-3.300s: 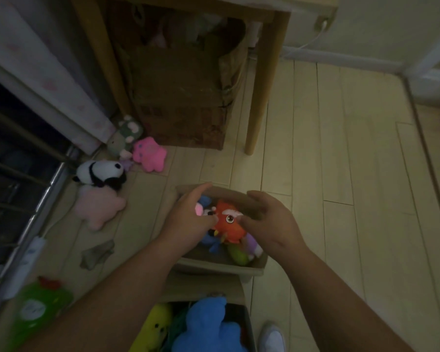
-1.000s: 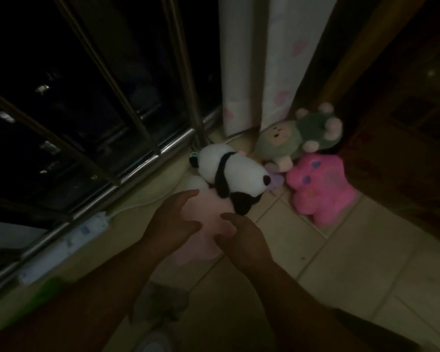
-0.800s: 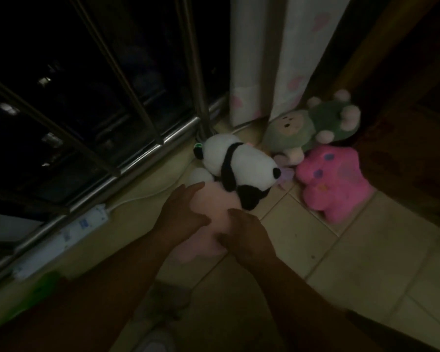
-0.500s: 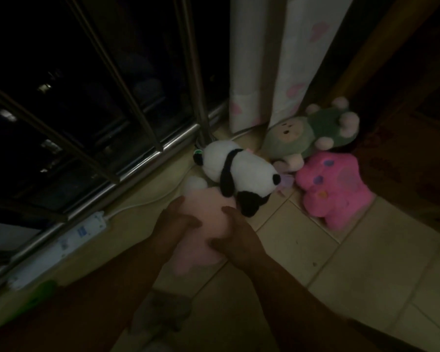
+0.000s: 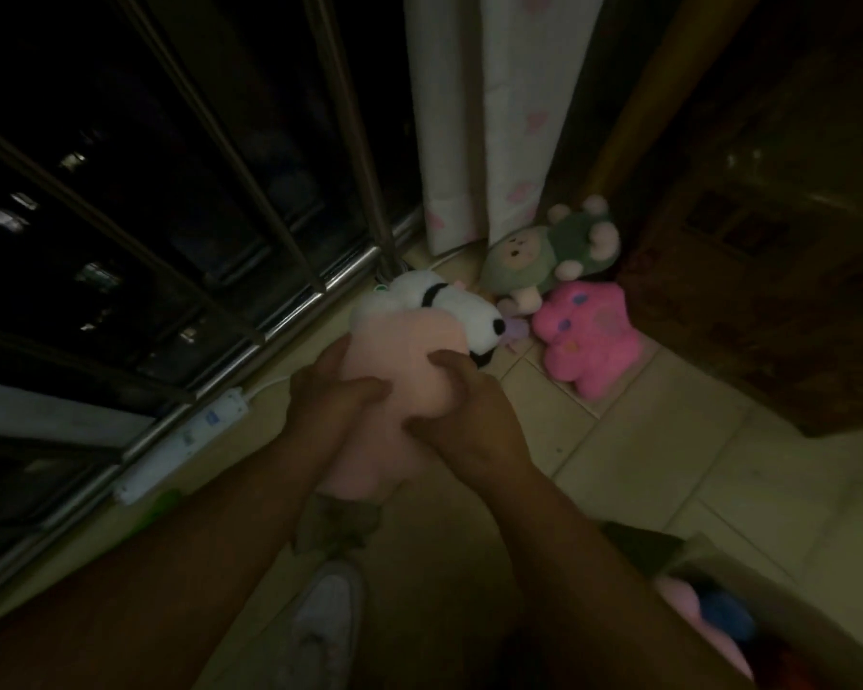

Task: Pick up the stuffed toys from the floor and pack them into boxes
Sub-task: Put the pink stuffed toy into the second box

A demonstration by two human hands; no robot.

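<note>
A pale pink stuffed toy is lifted off the floor between both hands. My left hand grips its left side and my right hand grips its right side, thumbs pressed into the plush. Behind it lies a black-and-white panda toy, partly hidden. A green toy with a beige face and a bright pink toy sit on the floor to the right. A cardboard box with toys inside shows at the lower right.
A dark window with metal bars runs along the left, a white power strip at its foot. A curtain hangs behind the toys. A dark wooden cabinet stands on the right. A grey-green rag and my white shoe lie below.
Both hands closed round the pale pink toy and raised it off the floor, so it now covers part of the panda. The view tilted down, bringing the box and shoe in.
</note>
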